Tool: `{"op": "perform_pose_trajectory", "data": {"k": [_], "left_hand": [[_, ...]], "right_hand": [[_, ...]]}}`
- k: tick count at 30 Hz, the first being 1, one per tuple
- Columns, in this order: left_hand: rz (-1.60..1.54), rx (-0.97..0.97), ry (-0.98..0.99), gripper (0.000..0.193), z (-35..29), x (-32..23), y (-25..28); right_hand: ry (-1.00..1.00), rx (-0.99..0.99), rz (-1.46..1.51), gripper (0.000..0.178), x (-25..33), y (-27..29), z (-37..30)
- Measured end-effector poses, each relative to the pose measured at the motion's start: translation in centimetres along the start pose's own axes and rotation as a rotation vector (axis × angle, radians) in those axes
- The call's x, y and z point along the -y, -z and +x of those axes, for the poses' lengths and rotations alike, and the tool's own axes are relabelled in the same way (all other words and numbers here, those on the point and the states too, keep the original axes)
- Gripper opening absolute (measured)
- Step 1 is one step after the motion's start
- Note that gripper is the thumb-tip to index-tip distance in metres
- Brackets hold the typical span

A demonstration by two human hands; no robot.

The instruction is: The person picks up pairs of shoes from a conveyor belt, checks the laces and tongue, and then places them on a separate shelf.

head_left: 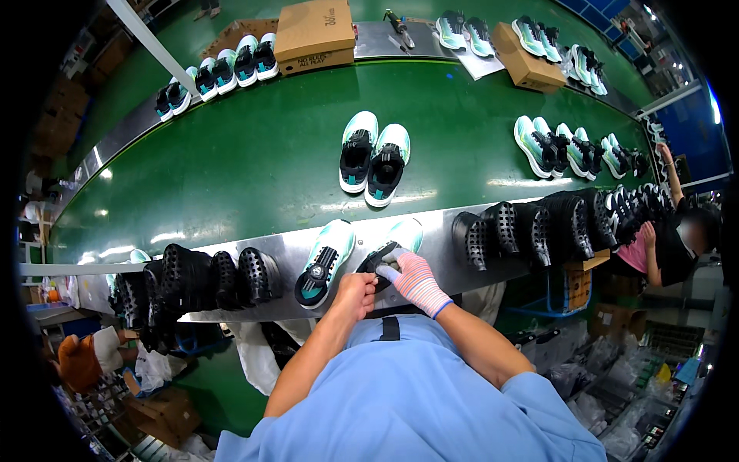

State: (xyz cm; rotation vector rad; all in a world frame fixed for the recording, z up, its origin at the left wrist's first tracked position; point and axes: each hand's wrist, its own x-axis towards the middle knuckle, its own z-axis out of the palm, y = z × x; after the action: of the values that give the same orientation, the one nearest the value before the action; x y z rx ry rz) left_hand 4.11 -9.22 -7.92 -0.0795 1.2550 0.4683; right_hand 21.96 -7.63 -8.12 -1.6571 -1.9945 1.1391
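A mint-green and black sneaker (406,233) lies on the metal ledge in front of me, its toe pointing away. My bare left hand (356,296) is closed, pinching the edge of its black collar at the heel end. My right hand (418,282), in a striped knit glove with grey fingertips, grips the same dark upper from the other side. Both hands hide much of the shoe's opening, so the exact finger grip is partly covered. Just left of it rests a matching sneaker (328,260) with black laces and a round black piece at the tongue, touched by neither hand.
Another sneaker pair (372,160) stands on the green conveyor belt (262,146). Black studded shoe forms (208,277) line the ledge at left, with more forms (531,227) at right. Beyond the belt are a cardboard box (314,35) and more sneakers. A co-worker (677,239) is at far right.
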Motion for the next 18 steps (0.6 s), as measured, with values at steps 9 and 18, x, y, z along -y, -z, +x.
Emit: {"op": "perform_pose_trajectory", "data": {"k": [9, 18], "left_hand": [[-0.021, -0.009, -0.019, 0.019, -0.2, 0.6, 0.7], [0.056, 0.025, -0.014, 0.019, 0.3, -0.3, 0.1]], "right_hand": [[-0.738, -0.05, 0.5, 0.051, 1.9, -0.1, -1.1], [-0.961, 0.061, 0.711, 0.069, 0.2, -2.3, 0.1]]}}
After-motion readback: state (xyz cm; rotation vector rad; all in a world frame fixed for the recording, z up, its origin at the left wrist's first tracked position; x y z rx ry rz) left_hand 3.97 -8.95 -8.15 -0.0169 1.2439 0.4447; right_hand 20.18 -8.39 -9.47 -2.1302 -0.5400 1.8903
